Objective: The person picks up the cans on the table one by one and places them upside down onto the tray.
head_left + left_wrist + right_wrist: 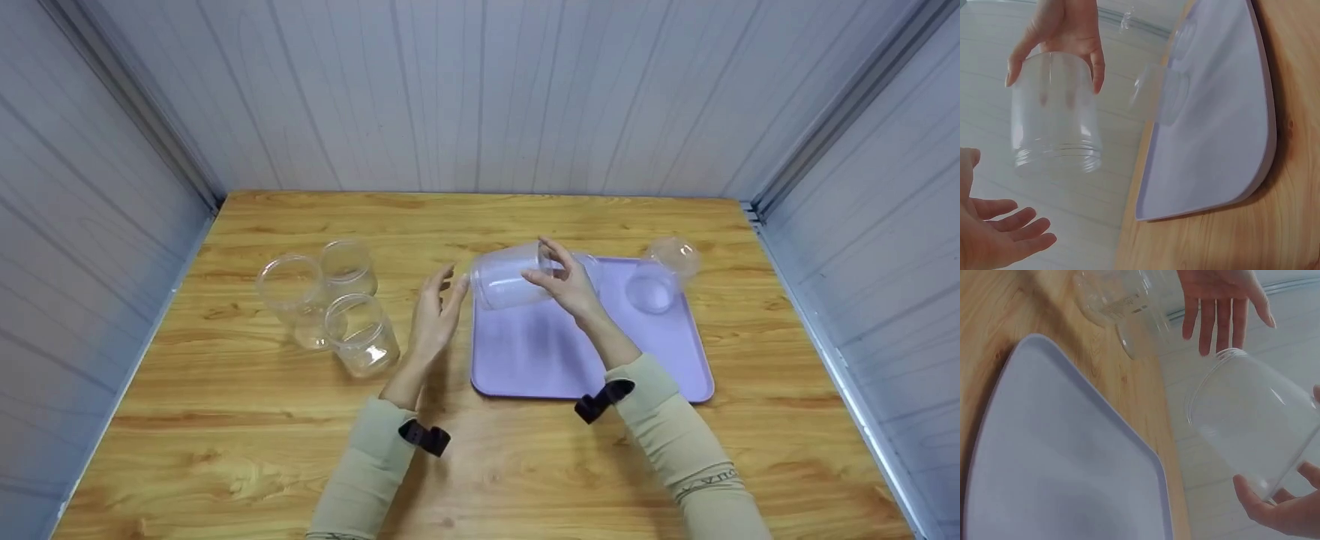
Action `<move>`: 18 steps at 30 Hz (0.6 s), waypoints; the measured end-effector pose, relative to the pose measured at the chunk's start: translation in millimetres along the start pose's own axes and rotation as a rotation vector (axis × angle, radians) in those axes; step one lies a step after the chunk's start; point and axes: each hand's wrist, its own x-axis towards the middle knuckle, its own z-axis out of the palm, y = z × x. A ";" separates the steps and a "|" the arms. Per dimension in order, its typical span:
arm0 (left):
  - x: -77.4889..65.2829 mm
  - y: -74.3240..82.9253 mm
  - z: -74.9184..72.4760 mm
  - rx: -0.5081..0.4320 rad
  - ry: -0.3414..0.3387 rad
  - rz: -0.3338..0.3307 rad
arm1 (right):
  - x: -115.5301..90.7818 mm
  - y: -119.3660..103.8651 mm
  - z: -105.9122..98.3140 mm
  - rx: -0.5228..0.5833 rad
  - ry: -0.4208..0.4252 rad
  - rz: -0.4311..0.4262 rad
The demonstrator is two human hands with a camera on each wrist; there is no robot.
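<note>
My right hand [570,289] grips a clear plastic jar [510,277] by its base end, fingers and thumb on either side. The jar is tipped on its side above the left part of a purple tray [540,360], its ridged rim toward my left hand [435,315]. That left hand is held with fingers extended and nothing in it; the left wrist view shows a gap between it and the jar [1055,112]. In the right wrist view the left hand [1221,287] appears palm-on beyond the jar's rim [1207,379].
Left of the tray, three clear jars stand grouped on the wooden table: a left one [291,300], a back one [349,270] and a front one [364,337]. Another clear jar [652,292] stands at the tray's right side; one more [1165,95] is partly hidden behind my right hand.
</note>
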 end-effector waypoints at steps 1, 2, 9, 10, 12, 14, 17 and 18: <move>-0.8 0.7 -1.5 0.031 0.006 0.015 | 0.9 -0.3 0.0 -0.019 -0.003 -0.009; -1.5 1.5 -3.0 0.063 0.012 0.030 | 1.6 -0.8 0.1 -0.036 -0.006 -0.019; -7.4 3.6 -15.5 0.290 0.057 0.124 | 8.5 -2.3 3.9 -0.183 0.010 -0.052; -8.1 3.8 -17.7 0.317 0.063 0.133 | 9.7 -2.2 4.6 -0.199 0.015 -0.054; -9.5 3.9 -22.5 0.367 0.073 0.142 | 12.3 -1.3 6.0 -0.233 0.022 -0.061; -10.1 4.3 -27.3 0.419 0.085 0.141 | 15.1 0.1 7.2 -0.265 0.029 -0.075; -10.0 3.7 -34.3 0.495 0.101 0.129 | 19.0 2.5 8.0 -0.304 0.043 -0.097; -10.0 3.1 -36.8 0.516 0.105 0.125 | 20.3 3.4 8.3 -0.316 0.046 -0.104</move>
